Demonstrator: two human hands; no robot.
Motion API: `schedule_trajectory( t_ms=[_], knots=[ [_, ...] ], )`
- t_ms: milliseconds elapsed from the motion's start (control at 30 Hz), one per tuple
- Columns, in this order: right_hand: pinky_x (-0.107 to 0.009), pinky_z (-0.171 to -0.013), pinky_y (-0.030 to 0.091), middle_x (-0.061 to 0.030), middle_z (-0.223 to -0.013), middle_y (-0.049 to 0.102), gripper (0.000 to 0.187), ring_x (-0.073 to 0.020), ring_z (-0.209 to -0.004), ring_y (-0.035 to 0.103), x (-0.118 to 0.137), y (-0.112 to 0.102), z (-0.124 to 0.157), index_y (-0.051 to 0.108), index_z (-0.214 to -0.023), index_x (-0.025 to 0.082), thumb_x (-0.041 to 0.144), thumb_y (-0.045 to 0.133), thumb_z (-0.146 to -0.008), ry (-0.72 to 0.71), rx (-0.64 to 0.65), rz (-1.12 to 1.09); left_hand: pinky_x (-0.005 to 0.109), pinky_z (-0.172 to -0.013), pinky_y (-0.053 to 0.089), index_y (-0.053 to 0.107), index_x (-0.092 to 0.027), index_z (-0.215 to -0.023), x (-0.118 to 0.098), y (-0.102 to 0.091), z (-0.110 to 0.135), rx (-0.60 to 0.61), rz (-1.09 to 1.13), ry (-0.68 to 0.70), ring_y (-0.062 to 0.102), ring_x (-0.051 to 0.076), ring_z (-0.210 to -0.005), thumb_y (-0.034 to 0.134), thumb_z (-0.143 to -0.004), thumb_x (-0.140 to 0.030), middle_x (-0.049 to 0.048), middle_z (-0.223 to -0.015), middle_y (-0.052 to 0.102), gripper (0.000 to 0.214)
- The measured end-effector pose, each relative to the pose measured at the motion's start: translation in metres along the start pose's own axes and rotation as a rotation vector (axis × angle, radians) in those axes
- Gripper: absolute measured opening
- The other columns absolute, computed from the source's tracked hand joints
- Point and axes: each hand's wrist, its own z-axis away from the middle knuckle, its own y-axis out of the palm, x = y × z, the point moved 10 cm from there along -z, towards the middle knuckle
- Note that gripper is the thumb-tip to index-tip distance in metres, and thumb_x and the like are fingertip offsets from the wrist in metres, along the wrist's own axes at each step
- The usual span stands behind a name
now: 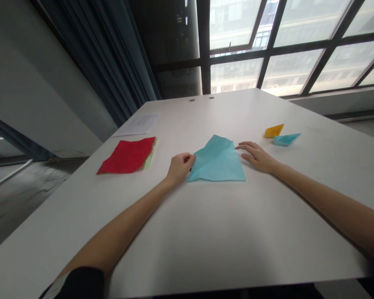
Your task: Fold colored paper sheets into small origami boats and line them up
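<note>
A light blue sheet of paper (220,162) lies on the white table in front of me, creased, with its far corner folded or curled. At its left edge my left hand (180,166) pinches the paper between thumb and fingers. On the other side, my right hand (256,157) rests low over the table with its fingers spread apart. Its fingertips come close to the sheet's right edge; whether they touch it I cannot tell.
To the left lies a stack of coloured paper (127,155), red on top with pale green beneath. Behind it is a printed white sheet (137,125). A yellow folded paper boat (273,131) and a light blue one (286,139) stand at the right on the white table (205,236).
</note>
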Motion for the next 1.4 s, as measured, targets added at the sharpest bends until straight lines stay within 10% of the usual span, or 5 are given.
schedule_trajectory(
  t_ms=[233, 467, 900, 1200, 1400],
  knots=[
    [-0.045, -0.095, 0.039, -0.0087, -0.121, 0.056, 0.039, -0.0255, -0.111, 0.051, 0.004, 0.016, 0.000, 0.057, -0.117, 0.027, 0.044, 0.041, -0.086, -0.025, 0.153, 0.034, 0.022, -0.053, 0.035, 0.059, -0.015, -0.077, 0.021, -0.011, -0.004, -0.100, -0.039, -0.089, 0.050, 0.011, -0.054, 0.054, -0.073, -0.031, -0.0021, -0.057, 0.055, 0.017],
    [-0.043, -0.100, 0.037, -0.0040, -0.123, 0.057, 0.039, -0.0229, -0.117, 0.049, 0.002, 0.018, 0.000, 0.057, -0.117, 0.027, 0.042, 0.037, -0.088, -0.023, 0.189, -0.013, 0.019, -0.054, 0.041, 0.034, -0.023, -0.131, 0.034, 0.015, -0.006, 0.064, 0.425, -0.138, 0.057, 0.009, -0.055, 0.060, -0.068, -0.024, -0.0008, -0.077, 0.064, 0.068],
    [-0.047, -0.094, 0.038, -0.0080, -0.110, 0.063, 0.049, -0.0268, -0.107, 0.052, -0.004, 0.007, -0.007, 0.045, -0.129, 0.023, 0.047, 0.034, -0.088, 0.247, 0.030, -0.067, 0.026, -0.065, 0.048, 0.069, -0.013, -0.094, 0.035, 0.023, -0.004, 0.035, 0.777, -0.285, 0.059, 0.011, -0.064, 0.069, -0.062, -0.022, 0.0047, -0.079, 0.068, 0.033],
    [-0.030, -0.064, 0.050, -0.0004, -0.083, 0.066, 0.058, -0.0155, -0.069, 0.060, -0.004, 0.027, -0.008, 0.047, -0.124, 0.025, 0.047, 0.061, -0.073, 0.478, -0.009, -0.938, 0.028, -0.069, 0.050, 0.069, -0.015, -0.092, 0.031, 0.022, -0.003, 0.027, 0.941, -0.329, 0.060, 0.012, -0.065, 0.073, -0.058, -0.021, 0.0028, -0.074, 0.068, 0.034],
    [-0.029, -0.062, 0.048, -0.0003, -0.075, 0.064, 0.047, -0.0142, -0.067, 0.058, -0.011, 0.022, -0.009, 0.064, -0.105, 0.022, 0.047, 0.069, -0.066, 0.503, -0.127, -0.996, 0.026, -0.066, 0.048, 0.069, -0.014, -0.091, 0.034, 0.020, -0.003, 0.004, 0.913, -0.354, 0.059, 0.011, -0.062, 0.072, -0.057, -0.021, 0.0021, -0.071, 0.067, 0.035]
  ],
)
